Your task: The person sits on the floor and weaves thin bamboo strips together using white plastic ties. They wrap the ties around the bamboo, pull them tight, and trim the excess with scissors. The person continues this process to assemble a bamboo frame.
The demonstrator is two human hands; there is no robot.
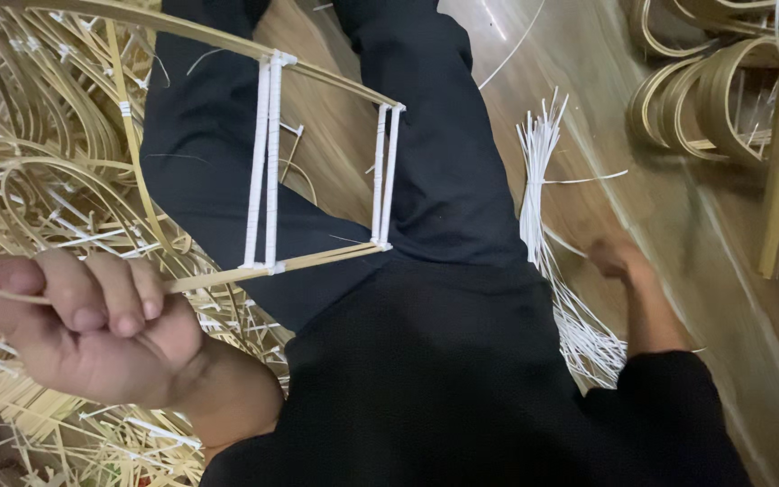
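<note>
My left hand point(92, 325) is closed around the thin lower strip of a bent bamboo frame point(317, 257) held over my lap. Two pairs of white-wrapped crossbars point(265, 162) join its upper and lower strips. My right hand point(619, 261) reaches down to the wooden floor beside a bundle of thin white plastic strips point(538, 180); its fingers are blurred and touch the strips, but whether they grip any I cannot tell. My legs in dark trousers point(444, 180) stretch away beneath the frame.
A heap of finished bent bamboo frames point(38, 162) with white ties fills the left side. Coiled bamboo hoops point(714, 99) lie stacked at the upper right on the wooden floor point(678, 207). A loose white strip point(511, 45) lies further away.
</note>
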